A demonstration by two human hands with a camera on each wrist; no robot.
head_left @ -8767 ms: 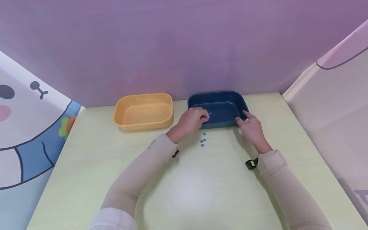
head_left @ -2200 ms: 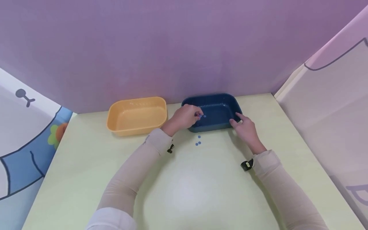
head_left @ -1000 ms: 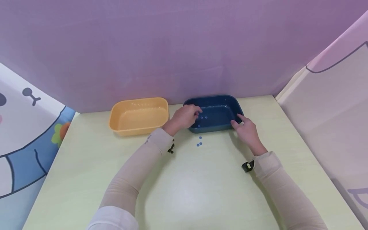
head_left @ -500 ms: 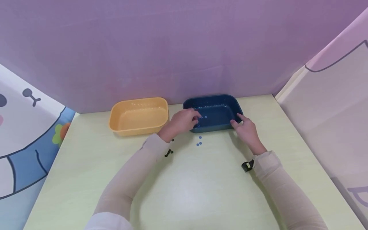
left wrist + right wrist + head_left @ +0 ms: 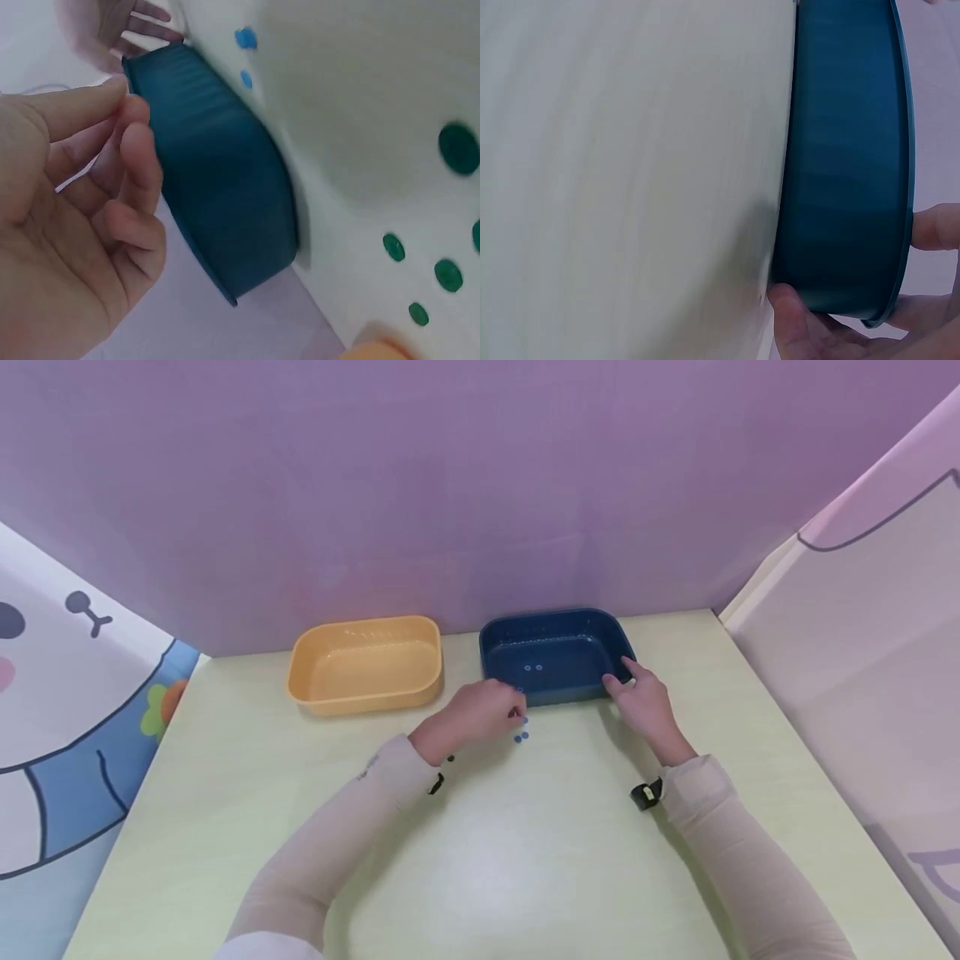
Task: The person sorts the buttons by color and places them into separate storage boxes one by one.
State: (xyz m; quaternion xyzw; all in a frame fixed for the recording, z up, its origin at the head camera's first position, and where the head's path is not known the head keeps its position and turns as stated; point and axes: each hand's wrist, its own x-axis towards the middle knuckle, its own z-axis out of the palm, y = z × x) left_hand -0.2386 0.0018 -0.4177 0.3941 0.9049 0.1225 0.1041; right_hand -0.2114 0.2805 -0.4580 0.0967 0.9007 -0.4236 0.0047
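My left hand [image 5: 477, 710] is in front of the dark blue tray [image 5: 570, 695], beside small round blue buttons [image 5: 521, 737] on the table. Its fingers are curled, with thumb and forefinger tips together in the left wrist view; no button shows between them. Inside the tray lie blue buttons [image 5: 533, 667], two near the middle and one by the front wall. My right hand [image 5: 643, 703] grips the tray's front right corner, thumb low on the outside in the right wrist view and other fingers at the rim.
A yellow tray [image 5: 367, 702] stands to the left of the blue one, against the purple backdrop [image 5: 450, 493]. Several green buttons [image 5: 448, 275] lie on the table under my left wrist. Patterned cloth panels flank both sides of the table.
Since half a second ago my left hand has come out from over the blue tray toward the table buttons. Compared with 8.8 seconds ago, more buttons lie in the tray. My right hand stays at the corner.
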